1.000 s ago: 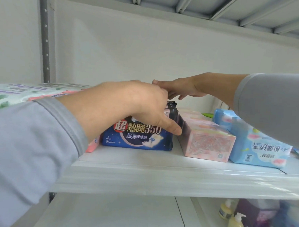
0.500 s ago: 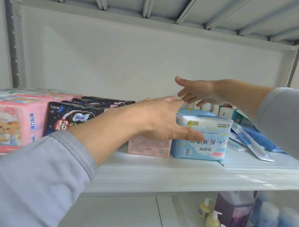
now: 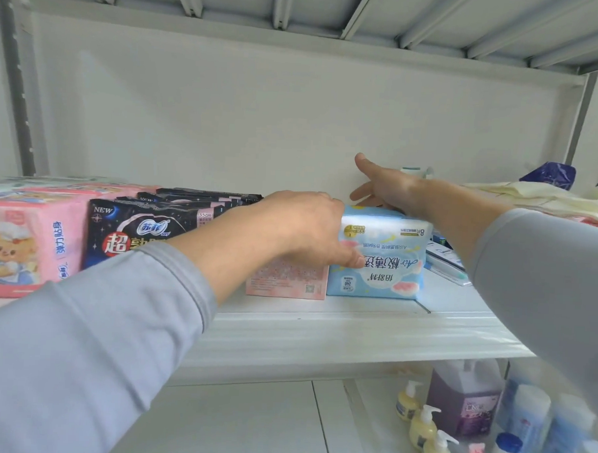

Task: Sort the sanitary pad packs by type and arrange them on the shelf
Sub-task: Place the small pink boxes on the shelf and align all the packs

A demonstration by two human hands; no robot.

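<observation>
On the white shelf (image 3: 320,330) stand, left to right, a pink bear-print pack (image 3: 23,235), a row of dark navy packs (image 3: 136,233), a pale pink pack (image 3: 288,280) and a light blue pack (image 3: 385,264). My left hand (image 3: 304,226) lies over the top of the pale pink pack. Its thumb presses on the front left of the light blue pack, and its fingers are hidden behind. My right hand (image 3: 385,189) rests with fingers spread on the rear top of the light blue pack.
Flat blue-and-white packets (image 3: 446,263) lie right of the blue pack, with a cream cloth (image 3: 531,198) and a dark blue bag (image 3: 550,172) beyond. The lower shelf holds yellow pump bottles (image 3: 422,427), a purple jug (image 3: 465,398) and blue bottles (image 3: 529,418).
My view and both hands shifted right, from the dark navy packs to the pale pink and light blue packs. My right hand came down onto the blue pack.
</observation>
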